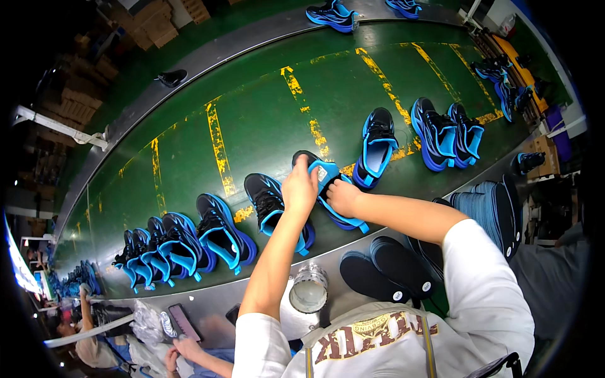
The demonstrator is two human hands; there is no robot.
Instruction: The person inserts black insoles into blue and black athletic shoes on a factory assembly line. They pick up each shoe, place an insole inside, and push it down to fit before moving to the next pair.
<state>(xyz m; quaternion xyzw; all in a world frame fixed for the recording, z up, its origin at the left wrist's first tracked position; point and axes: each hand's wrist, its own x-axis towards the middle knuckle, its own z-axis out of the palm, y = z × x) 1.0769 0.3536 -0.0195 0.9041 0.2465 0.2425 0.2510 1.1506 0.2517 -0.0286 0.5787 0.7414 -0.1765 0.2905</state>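
Both my hands work at a black and blue sneaker (327,172) on the green belt, its toe pointing away from me. My left hand (299,189) is closed around its left side, with the thumb by the raised blue tongue. At the shoe's opening, my right hand (343,198) is closed with curled fingertips reaching inside; whatever they hold is hidden. Another sneaker (270,201) stands just left of my left hand. To the right is a sneaker (378,148) with a pale insole visible inside.
More sneakers (227,233) line the belt (252,126) at left, and a pair (435,135) stands at right. Black insoles (372,277) lie on the near ledge, with stacks (485,214) beside my right arm. A clear jar (309,288) is nearby. Another person's hand (186,349) shows lower left.
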